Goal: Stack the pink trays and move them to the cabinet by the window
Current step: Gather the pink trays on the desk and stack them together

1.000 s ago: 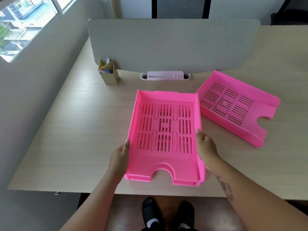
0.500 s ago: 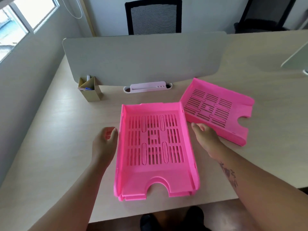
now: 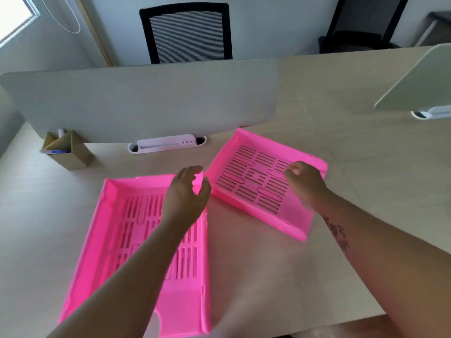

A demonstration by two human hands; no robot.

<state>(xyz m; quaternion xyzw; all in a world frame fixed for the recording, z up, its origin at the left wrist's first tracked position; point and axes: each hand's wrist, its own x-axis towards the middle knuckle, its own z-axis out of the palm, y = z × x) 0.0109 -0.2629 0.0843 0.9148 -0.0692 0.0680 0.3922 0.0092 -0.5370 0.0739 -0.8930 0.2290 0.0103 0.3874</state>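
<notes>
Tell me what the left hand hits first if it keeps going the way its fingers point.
Probably the near corner of the angled pink tray; the left hand is open just short of it, though depth is unclear.

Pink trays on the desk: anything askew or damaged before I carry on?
No damage shows. The right tray lies skewed, rotated relative to the near tray and the desk edge, not yet stacked. Both hands, left and right, are reaching over it, open.

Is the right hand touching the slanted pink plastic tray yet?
Cannot tell. In the head view the right hand overlaps the slanted pink plastic tray, but neither contact nor gap shows.
</notes>
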